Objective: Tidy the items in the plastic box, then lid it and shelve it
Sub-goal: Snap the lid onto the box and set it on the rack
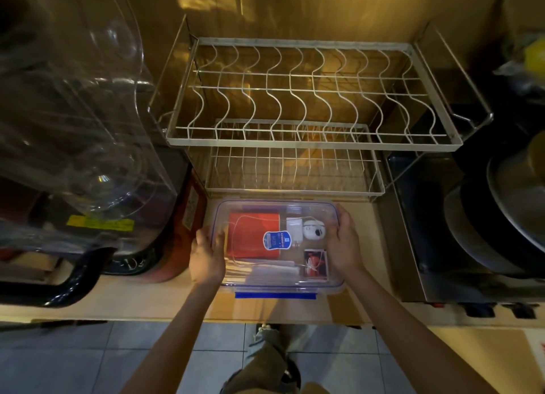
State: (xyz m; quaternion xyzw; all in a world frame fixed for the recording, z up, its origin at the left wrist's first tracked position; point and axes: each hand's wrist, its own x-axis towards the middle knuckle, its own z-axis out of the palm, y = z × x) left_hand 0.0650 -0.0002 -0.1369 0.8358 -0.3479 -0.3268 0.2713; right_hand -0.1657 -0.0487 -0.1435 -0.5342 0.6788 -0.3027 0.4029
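On the countertop, just in front of the wire dish rack (pixel 295 104), sits the plastic box (pixel 334 283), and its clear lid (pixel 280 207) is already on top. Only one view here, the head camera, looking straight down. Left hand (pixel 206 258) is at the box's left end, fingers curled over the lid edge and gripping it. Right hand (pixel 343 243) mirrors it at the right end, fingers wrapped round the rim. Through the lid you can make out an orange pouch (pixel 253 234) towards the left hand, a white charger (pixel 293 225) and a small white round gadget (pixel 314 230) nearer the right hand, and a little photo card (pixel 315 265) on the near side. A blue clip (pixel 275 295) shows along the near edge, away from the rack; whether it is snapped down, I cannot tell.

Handling, by my reckoning: stiff walls, light load, smooth and a bit slippery. Loose bits inside will slide if it tips, so keep it level. Best grip looks like the two short ends, under the rim, as both hands have it.
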